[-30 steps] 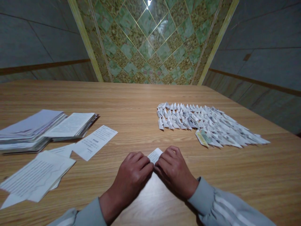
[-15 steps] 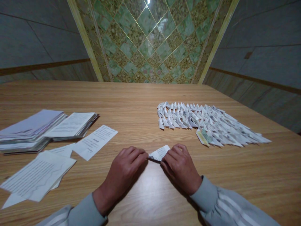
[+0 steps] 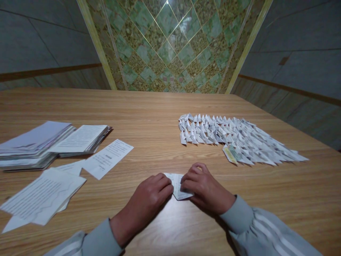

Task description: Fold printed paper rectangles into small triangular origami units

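A small folded piece of printed paper (image 3: 178, 186) lies flat on the wooden table (image 3: 165, 121), its folded point toward me. My left hand (image 3: 149, 197) is curled, its fingertips pressing the paper's left edge. My right hand (image 3: 205, 190) is curled too, fingers pressing down on the paper's right side. Grey sleeves with white stripes cover both forearms.
Rows of several small folded paper pieces (image 3: 234, 138) lie at the right, one of them coloured (image 3: 229, 155). Stacks of printed sheets (image 3: 50, 140) sit at the left, with loose strips (image 3: 108, 158) and cut sheets (image 3: 39, 199) nearer me. A tiled wall stands behind the table.
The paper was held slightly raised between both hands; now it lies flat on the table, refolded into a pointed shape, with both hands pressing it.
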A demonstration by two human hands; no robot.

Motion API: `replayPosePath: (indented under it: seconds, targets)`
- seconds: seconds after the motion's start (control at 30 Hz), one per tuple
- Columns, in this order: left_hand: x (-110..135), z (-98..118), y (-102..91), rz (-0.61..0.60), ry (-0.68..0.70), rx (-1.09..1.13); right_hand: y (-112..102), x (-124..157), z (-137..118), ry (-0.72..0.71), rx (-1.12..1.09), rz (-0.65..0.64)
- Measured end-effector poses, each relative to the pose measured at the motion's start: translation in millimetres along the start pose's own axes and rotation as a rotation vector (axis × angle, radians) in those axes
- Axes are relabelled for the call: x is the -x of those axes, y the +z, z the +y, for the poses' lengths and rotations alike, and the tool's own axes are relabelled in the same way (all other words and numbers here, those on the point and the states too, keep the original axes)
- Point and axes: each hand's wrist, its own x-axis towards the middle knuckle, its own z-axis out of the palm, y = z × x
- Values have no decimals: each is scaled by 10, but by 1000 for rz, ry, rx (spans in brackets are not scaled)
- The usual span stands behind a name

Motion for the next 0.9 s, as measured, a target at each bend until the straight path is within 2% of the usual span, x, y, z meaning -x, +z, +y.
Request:
replayPosePath:
  seconds: [0.17, 0.3, 0.6, 0.77, 0.9]
  targets:
    - [12, 140, -84, -148, -47, -25, -55, 34, 72, -5, -91, -17]
    - [59, 211, -125, -238, -107, -15, -74, 50, 127, 49, -191, -38]
    - [157, 256, -15, -163, -59, -72, 93, -30, 125, 350, -190, 30]
    - [177, 287, 12, -165, -61, -70, 132, -42, 93, 397, -196, 72]
    - [203, 291, 46, -156, -65, -66, 117, -47, 93, 382, -204, 129]
